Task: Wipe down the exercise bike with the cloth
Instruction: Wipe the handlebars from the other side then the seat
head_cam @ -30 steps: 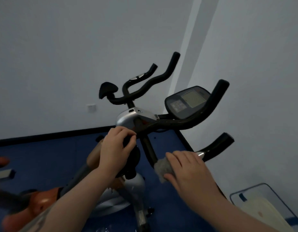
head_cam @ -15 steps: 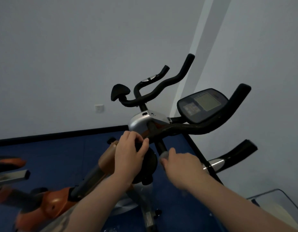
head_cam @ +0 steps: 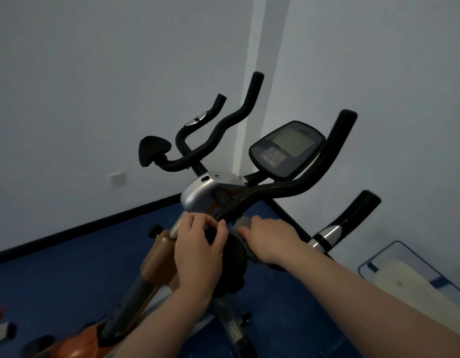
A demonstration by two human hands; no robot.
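2 hands work the exercise bike [head_cam: 210,195]. The left hand [head_cam: 197,250] curls around a black knob [head_cam: 232,257]; right of it, the right hand [head_cam: 268,240] grips a grey cloth [head_cam: 242,223] against the handlebar stem.

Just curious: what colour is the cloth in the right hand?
Grey, seen in the head view: the cloth shows at the right hand.
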